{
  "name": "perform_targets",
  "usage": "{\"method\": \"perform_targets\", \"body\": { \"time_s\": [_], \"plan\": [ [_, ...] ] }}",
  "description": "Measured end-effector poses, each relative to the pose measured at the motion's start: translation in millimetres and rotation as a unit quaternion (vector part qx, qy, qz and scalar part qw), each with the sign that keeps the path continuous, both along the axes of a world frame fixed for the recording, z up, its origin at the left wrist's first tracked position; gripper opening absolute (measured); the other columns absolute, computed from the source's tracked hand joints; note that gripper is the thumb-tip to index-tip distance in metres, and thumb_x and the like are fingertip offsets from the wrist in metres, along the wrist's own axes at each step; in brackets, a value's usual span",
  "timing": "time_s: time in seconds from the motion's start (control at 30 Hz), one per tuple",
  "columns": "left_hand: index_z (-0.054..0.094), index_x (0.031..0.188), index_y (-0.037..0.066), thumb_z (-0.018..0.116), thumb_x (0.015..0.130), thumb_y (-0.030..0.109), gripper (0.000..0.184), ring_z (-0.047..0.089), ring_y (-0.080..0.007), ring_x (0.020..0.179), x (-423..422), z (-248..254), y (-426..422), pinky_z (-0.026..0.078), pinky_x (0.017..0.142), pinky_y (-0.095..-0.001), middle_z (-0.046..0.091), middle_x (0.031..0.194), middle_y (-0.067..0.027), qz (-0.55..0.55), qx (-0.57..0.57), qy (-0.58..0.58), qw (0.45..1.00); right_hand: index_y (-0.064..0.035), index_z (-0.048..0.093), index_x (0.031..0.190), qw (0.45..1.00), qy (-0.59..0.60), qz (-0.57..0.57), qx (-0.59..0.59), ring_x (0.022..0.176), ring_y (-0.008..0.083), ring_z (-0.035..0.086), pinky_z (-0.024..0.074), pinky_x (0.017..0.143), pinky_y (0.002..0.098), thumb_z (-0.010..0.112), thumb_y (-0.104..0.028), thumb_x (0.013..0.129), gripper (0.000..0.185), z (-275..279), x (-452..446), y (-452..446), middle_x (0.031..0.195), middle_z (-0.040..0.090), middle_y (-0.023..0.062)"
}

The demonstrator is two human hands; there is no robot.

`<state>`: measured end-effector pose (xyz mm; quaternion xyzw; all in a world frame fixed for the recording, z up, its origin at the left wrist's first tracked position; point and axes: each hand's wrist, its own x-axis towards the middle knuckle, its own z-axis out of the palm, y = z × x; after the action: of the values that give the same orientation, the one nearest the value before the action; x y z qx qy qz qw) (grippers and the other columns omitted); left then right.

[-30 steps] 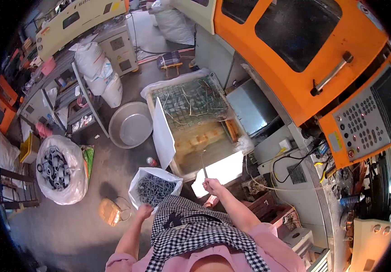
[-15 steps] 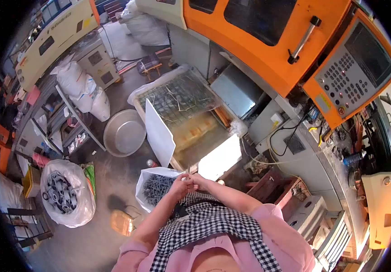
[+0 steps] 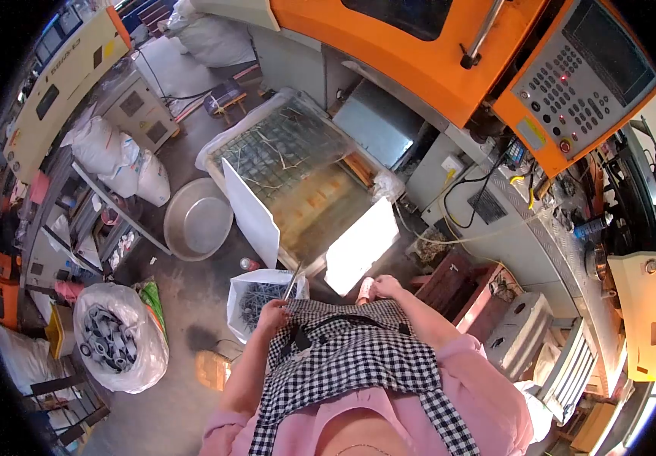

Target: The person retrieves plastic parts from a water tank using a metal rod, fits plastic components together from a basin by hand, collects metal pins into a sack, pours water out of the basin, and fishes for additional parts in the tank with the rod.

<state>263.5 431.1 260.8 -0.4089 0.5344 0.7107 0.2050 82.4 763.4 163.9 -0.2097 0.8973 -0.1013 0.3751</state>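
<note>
My left hand (image 3: 272,315) is closed around a thin, grey, pointed metal tool (image 3: 293,281), which sticks up past the fingers. Just behind it stands a white bag (image 3: 234,310) with many thin dark grey plastic parts (image 3: 254,300) inside. My right hand (image 3: 386,286) is at the right edge of the checkered apron (image 3: 358,342), its fingers curled. Whatever those fingers hold, if anything, cannot be made out. A white panel (image 3: 362,247) stands just beyond my right hand.
A large water-filled tub (image 3: 316,262) lies ahead, with a white board (image 3: 250,220) on its left. A metal basin (image 3: 198,220) and a bag of grey rings (image 3: 119,372) are to the left. An orange machine (image 3: 411,57) and a reddish crate (image 3: 457,292) stand at right.
My hands, together in front of the apron before, have parted: the left went left, the right went right. The metal tool now shows clearly in my left hand. The view has shifted slightly.
</note>
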Motion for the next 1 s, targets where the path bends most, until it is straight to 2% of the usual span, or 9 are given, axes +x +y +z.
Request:
{"method": "perform_targets", "body": {
  "time_s": [0.07,0.1,0.13,0.2,0.3,0.37,0.5,0.77,1.0],
  "plan": [
    [0.052,0.111,0.002,0.048,0.078,-0.001,0.033,0.052,-0.0144,0.052,2.7,-9.9,-2.4,0.041,0.043,-0.0267,0.060,0.077,-0.0144,-0.052,-0.147,0.007,0.988,-0.0057,0.065,0.090,0.999,0.031,-0.012,0.001,0.085,0.0296,0.061,0.0495,0.073,0.0397,0.057,-0.027,0.072,0.029,-42.1,6.0,49.2,0.093,0.064,0.0139],
    [0.054,0.110,0.002,0.052,0.077,0.003,0.033,0.061,-0.0242,0.060,4.8,-23.2,-6.8,0.048,0.053,-0.0343,0.062,0.077,-0.0163,-0.085,-0.203,0.001,0.975,-0.0060,0.065,0.090,0.990,-0.041,-0.133,0.030,0.088,0.0280,0.061,0.0497,0.073,0.0384,0.061,-0.028,0.068,0.031,-33.5,9.9,63.8,0.093,0.064,0.0130],
    [0.054,0.110,0.002,0.052,0.077,0.003,0.033,0.061,-0.0242,0.060,8.3,-25.3,-3.8,0.048,0.053,-0.0343,0.062,0.077,-0.0163,-0.088,-0.202,0.001,0.975,-0.0059,0.066,0.089,0.976,0.036,0.154,0.152,0.089,0.0253,0.061,0.0498,0.073,0.0367,0.061,-0.032,0.070,0.033,-39.3,11.3,80.8,0.092,0.065,0.0118],
    [0.058,0.100,-0.001,0.052,0.077,0.005,0.025,0.062,-0.0382,0.073,13.5,-28.5,2.1,0.048,0.066,-0.0427,0.063,0.077,-0.0223,-0.173,-0.562,0.153,0.795,-0.0042,0.064,0.094,0.980,0.000,0.086,0.177,0.084,0.0223,0.064,0.0522,0.068,0.0343,0.060,-0.027,0.075,0.030,-72.8,22.8,116.7,0.091,0.066,0.0103],
    [0.059,0.091,-0.003,0.051,0.078,0.007,0.019,0.056,-0.0448,0.085,-11.1,12.1,-0.1,0.045,0.075,-0.0465,0.059,0.082,-0.0279,-0.321,-0.438,0.078,0.836,-0.0033,0.063,0.095,0.986,-0.081,-0.123,0.080,0.069,0.0192,0.065,0.0538,0.056,0.0313,0.057,-0.021,0.082,0.023,-78.6,41.1,146.6,0.085,0.066,0.0102],
    [0.059,0.087,-0.003,0.050,0.078,0.008,0.017,0.056,-0.0446,0.085,-28.2,31.5,8.7,0.044,0.075,-0.0469,0.059,0.082,-0.0281,-0.322,-0.434,0.080,0.838,-0.0030,0.062,0.092,0.933,-0.142,-0.331,-0.020,0.058,0.0171,0.064,0.0531,0.048,0.0280,0.052,-0.018,0.087,0.019,-63.8,50.9,153.6,0.077,0.065,0.0100],
    [0.059,0.085,-0.002,0.049,0.079,0.009,0.016,0.056,-0.0444,0.084,-68.0,37.5,22.8,0.043,0.072,-0.0482,0.058,0.082,-0.0280,-0.329,-0.415,0.126,0.839,-0.0028,0.062,0.090,0.977,0.006,-0.198,-0.084,0.057,0.0187,0.063,0.0529,0.049,0.0286,0.052,-0.018,0.087,0.019,-105.4,61.6,182.8,0.072,0.063,0.0113],
    [0.057,0.082,-0.002,0.052,0.077,0.006,0.011,0.055,-0.0431,0.082,-149.1,12.6,62.6,0.044,0.071,-0.0489,0.058,0.082,-0.0263,-0.263,-0.446,0.249,0.818,-0.0013,0.062,0.088,0.833,-0.117,-0.533,-0.088,0.060,0.0175,0.063,0.0512,0.049,0.0273,0.052,-0.017,0.085,0.019,-10.3,43.4,155.4,0.072,0.062,0.0093],
    [0.058,0.076,-0.004,0.053,0.075,0.007,0.012,0.056,-0.0427,0.084,-217.7,4.1,96.0,0.045,0.075,-0.0465,0.058,0.082,-0.0269,-0.297,-0.439,0.197,0.825,-0.0038,0.064,0.094,0.808,-0.147,-0.568,-0.060,0.063,0.0162,0.063,0.0508,0.056,0.0307,0.055,-0.026,0.086,0.026,-1.9,41.1,169.7,0.078,0.066,0.0113]
  ]
}}
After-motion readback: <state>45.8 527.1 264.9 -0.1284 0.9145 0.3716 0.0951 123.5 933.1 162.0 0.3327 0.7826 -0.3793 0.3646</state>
